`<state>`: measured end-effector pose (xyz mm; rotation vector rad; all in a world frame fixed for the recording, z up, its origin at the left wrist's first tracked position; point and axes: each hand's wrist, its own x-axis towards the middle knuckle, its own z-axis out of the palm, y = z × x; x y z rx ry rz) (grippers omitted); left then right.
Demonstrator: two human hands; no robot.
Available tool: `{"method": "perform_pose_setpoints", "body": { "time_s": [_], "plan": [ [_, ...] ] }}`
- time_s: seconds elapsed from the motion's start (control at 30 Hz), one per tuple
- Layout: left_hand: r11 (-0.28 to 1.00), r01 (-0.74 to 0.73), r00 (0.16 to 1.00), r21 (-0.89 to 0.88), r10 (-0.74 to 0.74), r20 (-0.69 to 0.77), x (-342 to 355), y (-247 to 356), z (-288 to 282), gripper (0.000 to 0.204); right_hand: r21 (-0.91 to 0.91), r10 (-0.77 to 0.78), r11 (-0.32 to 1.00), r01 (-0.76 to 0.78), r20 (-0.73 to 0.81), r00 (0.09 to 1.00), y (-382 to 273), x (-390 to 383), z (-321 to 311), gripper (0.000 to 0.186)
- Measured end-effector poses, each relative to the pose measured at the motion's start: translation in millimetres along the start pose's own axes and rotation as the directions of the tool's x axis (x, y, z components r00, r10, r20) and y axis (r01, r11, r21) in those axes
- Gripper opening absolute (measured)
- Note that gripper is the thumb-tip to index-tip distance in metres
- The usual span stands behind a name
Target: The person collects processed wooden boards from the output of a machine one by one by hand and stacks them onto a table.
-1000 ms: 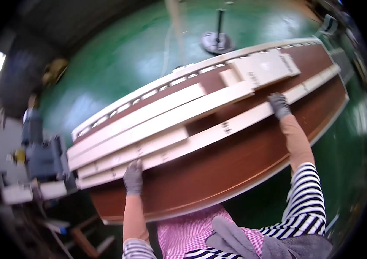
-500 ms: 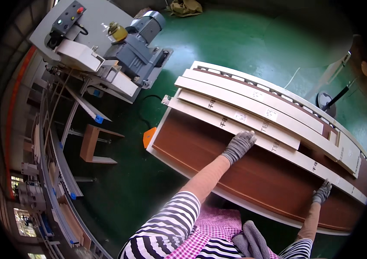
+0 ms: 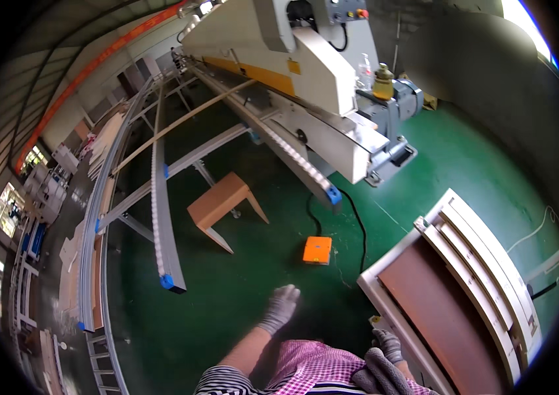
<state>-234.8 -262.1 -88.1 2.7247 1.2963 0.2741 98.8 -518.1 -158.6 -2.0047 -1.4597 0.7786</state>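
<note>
My left hand (image 3: 282, 308), in a grey striped glove, hangs over the green floor with its fingers loosely bent and nothing in it. Close to my body, my right hand (image 3: 388, 345) wears the same kind of glove. It is beside the near edge of a white-framed table (image 3: 394, 313) with a brown top. A grey cloth at my waist and blur hide part of its fingers, and no held thing shows there. Long pale boards (image 3: 480, 260) lie side by side along the far part of that table.
An orange box (image 3: 317, 250) sits on the floor beside black cables. A brown, bench-like piece (image 3: 220, 201) stands left of it. Metal rails (image 3: 169, 253) with blue end caps run toward a big white machine (image 3: 332, 72) with a grey motor (image 3: 398, 105). Windows line the left.
Both hands have come off the boards. My view has swung left, bringing the machine and rails to the middle and the table to the lower right.
</note>
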Motion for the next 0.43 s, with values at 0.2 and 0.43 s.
{"method": "perform_pose_setpoints", "body": {
  "time_s": [0.2,0.43],
  "plan": [
    [0.828,0.560,0.765,0.014,-0.511,-0.392,-59.7,-161.2,-119.2,0.053,0.821,0.392,0.503,-0.271,0.063,0.918,-69.8,136.1,43.5,0.016],
    [0.734,0.678,0.614,-0.044,-0.598,-0.515,-88.8,-201.0,-138.4,0.062,-0.109,-0.262,0.951,0.288,0.207,0.943,-106.4,199.2,99.3,0.025]
  ]
}}
